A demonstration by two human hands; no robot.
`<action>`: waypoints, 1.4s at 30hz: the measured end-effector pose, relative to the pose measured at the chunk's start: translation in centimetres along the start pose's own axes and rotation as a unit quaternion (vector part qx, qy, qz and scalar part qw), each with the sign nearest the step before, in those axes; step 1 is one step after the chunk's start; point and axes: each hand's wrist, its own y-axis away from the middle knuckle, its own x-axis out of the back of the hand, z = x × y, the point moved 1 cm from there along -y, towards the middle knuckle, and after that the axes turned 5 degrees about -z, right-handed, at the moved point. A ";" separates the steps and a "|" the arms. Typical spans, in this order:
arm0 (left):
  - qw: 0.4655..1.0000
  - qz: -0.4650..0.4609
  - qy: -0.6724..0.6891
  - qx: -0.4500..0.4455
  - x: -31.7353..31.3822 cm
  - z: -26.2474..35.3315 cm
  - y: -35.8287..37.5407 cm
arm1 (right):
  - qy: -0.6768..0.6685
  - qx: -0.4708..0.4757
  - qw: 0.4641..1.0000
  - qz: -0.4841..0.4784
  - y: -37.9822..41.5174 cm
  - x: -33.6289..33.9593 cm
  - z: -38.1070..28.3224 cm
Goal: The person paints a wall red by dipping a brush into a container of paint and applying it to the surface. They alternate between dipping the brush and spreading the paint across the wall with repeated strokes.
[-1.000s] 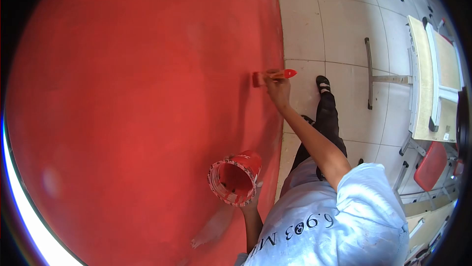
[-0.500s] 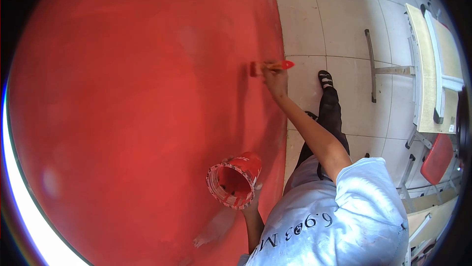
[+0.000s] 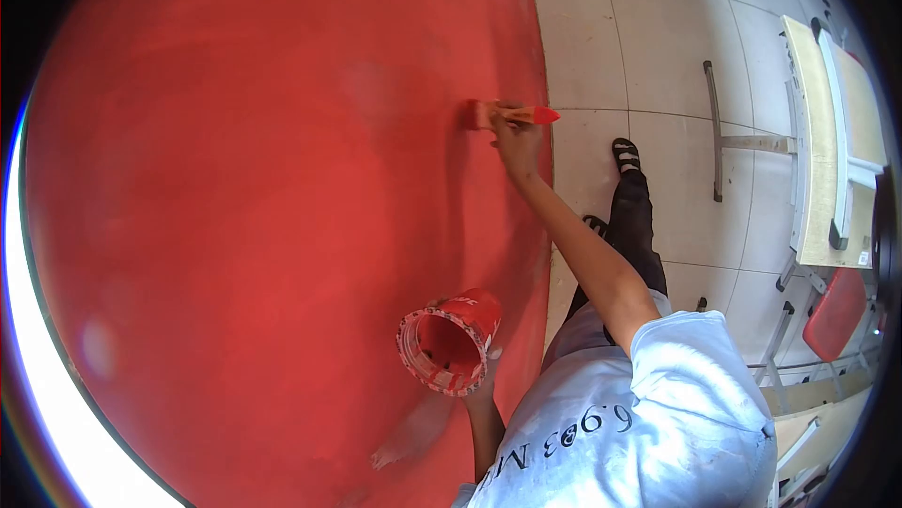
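Note:
A paintbrush with a red-tipped handle is gripped in my right hand, fingers closed around it. Its red-coated bristles meet the red painted wall, near the wall's lower edge by the floor. My left hand supports a red paint bucket from its side and underside; most of those fingers are hidden behind it. The bucket is tilted with its mouth toward me, its rim smeared with paint and red paint inside. Below the bucket, a paler greyish patch shows on the wall.
Pale tiles cover the floor along the wall's edge, with my dark-shod foot on them. Light wooden tables with metal legs stand on the right, beside a red chair seat.
My right hand has shifted the paintbrush slightly left and up across the wall. The bucket in my left hand stays almost in place.

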 end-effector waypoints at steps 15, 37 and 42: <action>1.000 0.012 0.008 -0.003 -1.2 1.9 -1.2 | 0.013 -0.024 1.000 0.001 -2.4 -0.2 0.2; 0.999 0.034 0.026 0.008 -2.0 5.2 -2.8 | -0.280 -0.130 0.913 -0.266 3.6 -7.9 -20.2; 0.999 0.033 0.024 0.020 -2.2 5.7 -2.6 | -0.116 -0.130 0.980 -0.097 -0.2 -4.9 -7.2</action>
